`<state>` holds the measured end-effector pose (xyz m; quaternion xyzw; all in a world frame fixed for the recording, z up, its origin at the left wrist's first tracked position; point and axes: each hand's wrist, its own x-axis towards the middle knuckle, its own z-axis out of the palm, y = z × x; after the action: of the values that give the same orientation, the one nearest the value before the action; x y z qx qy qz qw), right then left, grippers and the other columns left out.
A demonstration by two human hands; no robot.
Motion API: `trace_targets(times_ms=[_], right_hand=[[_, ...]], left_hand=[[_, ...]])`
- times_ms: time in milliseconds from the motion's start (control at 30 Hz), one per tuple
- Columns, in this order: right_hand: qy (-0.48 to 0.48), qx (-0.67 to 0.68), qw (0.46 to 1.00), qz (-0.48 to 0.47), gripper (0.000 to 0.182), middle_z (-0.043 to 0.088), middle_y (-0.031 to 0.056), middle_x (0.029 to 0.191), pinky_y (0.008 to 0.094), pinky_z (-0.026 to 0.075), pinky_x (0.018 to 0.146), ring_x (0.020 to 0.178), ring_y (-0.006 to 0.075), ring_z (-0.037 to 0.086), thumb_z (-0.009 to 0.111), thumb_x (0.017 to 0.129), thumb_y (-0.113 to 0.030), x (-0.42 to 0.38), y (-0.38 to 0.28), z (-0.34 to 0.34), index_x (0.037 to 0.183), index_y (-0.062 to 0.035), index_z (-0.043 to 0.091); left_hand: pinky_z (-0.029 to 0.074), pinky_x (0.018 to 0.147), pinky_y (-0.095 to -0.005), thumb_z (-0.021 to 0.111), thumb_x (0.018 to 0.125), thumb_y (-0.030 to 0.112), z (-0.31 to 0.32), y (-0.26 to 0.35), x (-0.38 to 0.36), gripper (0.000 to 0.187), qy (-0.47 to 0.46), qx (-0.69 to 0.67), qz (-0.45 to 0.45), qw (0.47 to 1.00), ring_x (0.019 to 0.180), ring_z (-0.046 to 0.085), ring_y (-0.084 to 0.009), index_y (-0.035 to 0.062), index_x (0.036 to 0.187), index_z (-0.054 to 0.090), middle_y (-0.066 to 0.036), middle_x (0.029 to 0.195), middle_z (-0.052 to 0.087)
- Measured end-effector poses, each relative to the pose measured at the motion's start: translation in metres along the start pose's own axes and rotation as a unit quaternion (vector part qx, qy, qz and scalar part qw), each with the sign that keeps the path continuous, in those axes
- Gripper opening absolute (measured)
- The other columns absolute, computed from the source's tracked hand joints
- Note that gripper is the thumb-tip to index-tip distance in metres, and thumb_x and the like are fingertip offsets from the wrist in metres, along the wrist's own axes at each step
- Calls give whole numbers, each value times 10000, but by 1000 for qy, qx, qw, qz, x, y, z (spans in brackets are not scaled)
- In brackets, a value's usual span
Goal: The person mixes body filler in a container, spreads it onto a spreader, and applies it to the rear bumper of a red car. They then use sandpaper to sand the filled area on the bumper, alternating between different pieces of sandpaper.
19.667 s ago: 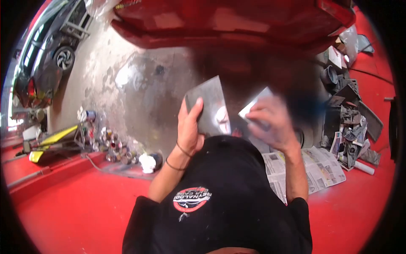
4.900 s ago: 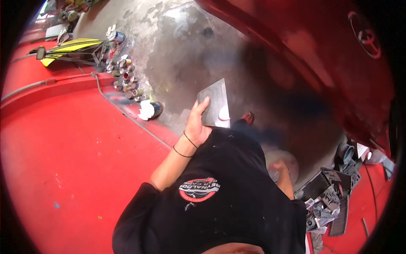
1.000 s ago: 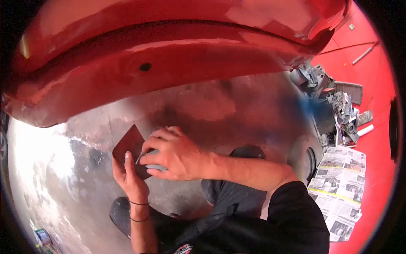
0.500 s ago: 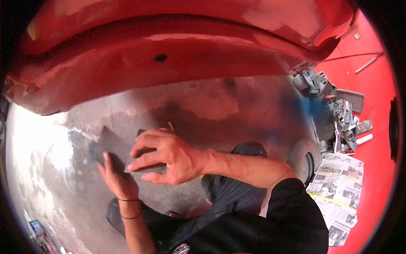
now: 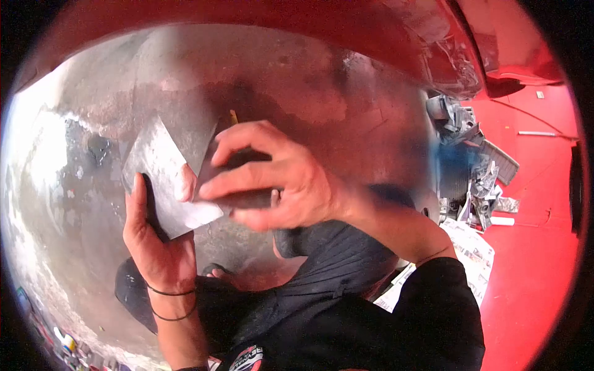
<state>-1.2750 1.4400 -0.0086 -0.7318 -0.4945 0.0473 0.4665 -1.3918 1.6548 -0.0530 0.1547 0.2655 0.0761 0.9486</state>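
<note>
My left hand (image 5: 158,241) grips a thin, square-cornered plate (image 5: 162,151) from below, thumb along its left edge and a fingertip at its right edge. The plate's upper face is pale and shiny, with whitish marks. Close beside it, my right hand (image 5: 278,179) is curled round a dark flat piece (image 5: 207,157), its fingers spread over the piece. One edge of this piece meets the plate's right side in this view, and a small yellow bit (image 5: 234,116) shows at its top. What kind of tool the dark piece is, I cannot tell.
A glossy red car body panel (image 5: 266,15) curves across the top. Grey parts (image 5: 476,161) are heaped at the right, with newspaper sheets (image 5: 473,250) below them. Small items (image 5: 68,346) lie at the lower left. My bent legs (image 5: 334,260) are under my arms.
My view has shifted down and right, so the red panel sits higher. My hands have come together; the left now shows the plate's bright face, tilted toward me.
</note>
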Motion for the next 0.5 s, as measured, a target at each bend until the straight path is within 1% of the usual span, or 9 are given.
trace_targets(times_ms=[67,133,200,233,267,333,367,400,500], right_hand=[[-20,-44,999,6,429,674,77,1220,435,505,1062,1199,294,651,866,792,-171,0,14,-17,1220,-192,849],[-68,-178,982,22,422,678,87,1228,453,508,1069,1199,307,650,856,802,-175,-4,25,-27,1224,-182,848],[-39,-120,989,71,405,687,90,1233,470,508,1075,1203,321,647,847,809,-181,0,20,-27,1213,-169,849],[-23,-119,990,69,408,690,87,1232,474,509,1076,1205,325,646,841,814,-188,6,16,-28,1221,-167,844],[-4,-118,991,67,411,694,84,1231,478,509,1077,1208,329,645,836,819,-196,11,13,-29,1229,-164,840],[-2,-151,988,32,403,696,78,1229,478,508,1073,1215,327,644,831,826,-207,19,7,-26,1227,-168,835],[-2,-184,983,3,396,698,71,1227,478,508,1068,1222,325,643,826,832,-219,23,3,-24,1225,-172,830],[1,-188,982,-4,396,698,71,1227,478,508,1068,1222,325,643,826,832,-219,25,-2,-21,1225,-172,830],[-49,-160,985,34,368,697,62,1275,509,495,1112,1302,332,631,828,829,-193,20,-16,-7,1195,-160,828]], left_hand=[[572,1095,-403,580,1170,291,-5,10,3,436,-4,-16,6,1000,1231,710,-239,-35,1457,609,-148,1308,735],[562,1102,-389,587,1169,275,-3,12,2,418,-8,-28,7,1000,1230,702,-224,-29,1456,611,-127,1284,734],[558,1091,-373,611,1158,256,8,5,1,393,94,223,236,941,1256,689,-213,-8,1450,627,-116,1297,729],[550,1090,-364,639,1143,237,0,4,3,380,59,253,229,938,1289,670,-208,16,1452,646,-105,1333,719],[489,1124,-333,631,1159,212,3,-2,8,393,37,335,261,905,1258,648,-170,-8,1485,634,-82,1368,715],[477,1123,-327,615,1173,245,17,-16,1,411,11,471,297,831,1266,628,-169,-13,1493,623,-89,1387,710],[466,1146,-337,588,1186,260,19,-19,-2,423,-57,447,268,852,1288,622,-180,-31,1490,617,-111,1433,697],[457,1169,-347,566,1192,231,27,-22,-9,413,-56,451,238,858,1319,617,-192,-48,1495,597,-125,1453,689],[486,1154,-354,552,1188,150,34,-28,-7,370,-97,402,283,865,1307,638,-202,-50,1500,571,-130,1420,700]])
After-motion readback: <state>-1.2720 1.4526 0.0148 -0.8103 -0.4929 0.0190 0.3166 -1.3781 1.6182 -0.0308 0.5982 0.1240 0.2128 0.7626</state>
